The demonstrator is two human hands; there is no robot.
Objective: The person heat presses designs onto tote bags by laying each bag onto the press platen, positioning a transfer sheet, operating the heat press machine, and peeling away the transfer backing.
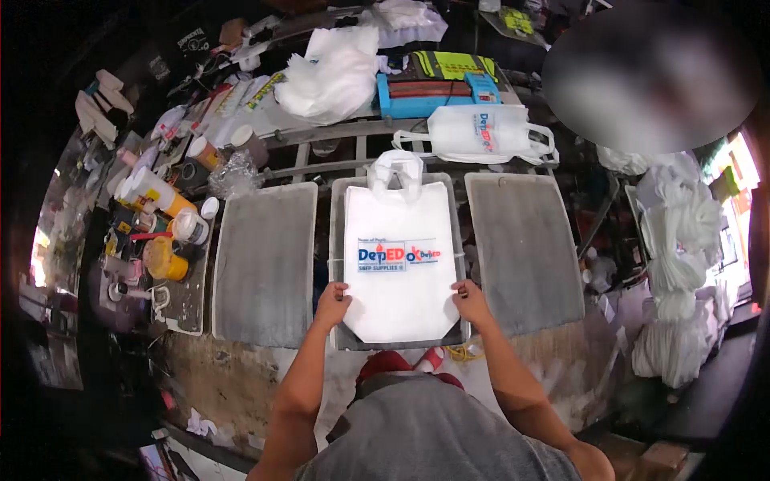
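Observation:
A white fabric tote bag (401, 301) with blue and red "DepED" lettering lies flat on the middle grey board (338, 208), its handles pointing away from me. My left hand (332, 305) pinches the bag's left edge near the lower corner. On the opposite edge, at about the same height, my right hand (472, 303) pinches the fabric between thumb and fingers. Whatever lies under the bag is hidden.
Matching grey boards stand at the left (265, 256) and right (525, 248). Beyond them lie printed bags (457, 132), a blue machine (417, 100) and a white heap of bags (333, 80). Tubs, including a yellow one (164, 258), crowd the left; white bags (678, 264) hang right.

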